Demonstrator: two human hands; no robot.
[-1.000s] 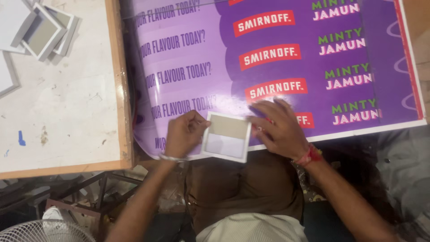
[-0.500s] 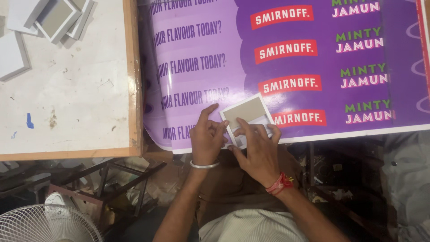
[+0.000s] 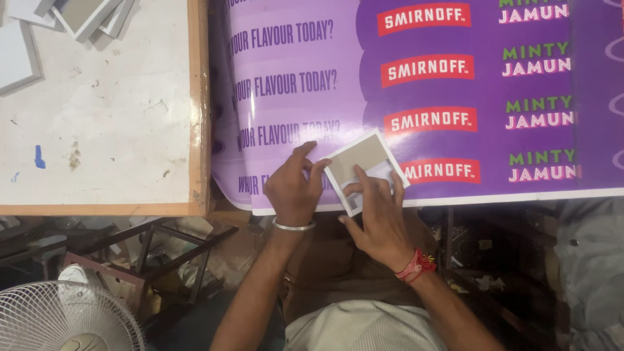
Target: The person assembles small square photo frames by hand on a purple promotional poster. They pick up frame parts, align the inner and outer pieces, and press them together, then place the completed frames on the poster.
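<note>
A small square card (image 3: 364,158) with a white border and a grey-brown middle lies tilted on the near edge of a large glossy purple printed sheet (image 3: 455,91). My left hand (image 3: 294,187) rests on the sheet at the card's left corner, fingertips touching its edge. My right hand (image 3: 377,218) lies over the card's lower half, fingers pressing on it and on a pale strip across it. A metal bangle circles my left wrist and a red thread my right.
A white worktop with a wooden rim (image 3: 198,117) lies to the left, with several similar white-bordered cards (image 3: 84,13) stacked at its far corner. A white fan (image 3: 58,322) stands at the lower left, above a metal frame (image 3: 162,253) under the table.
The card has turned and shifted slightly right on the sheet. My right hand has slid further onto its lower half, and my left hand has stayed at its left corner.
</note>
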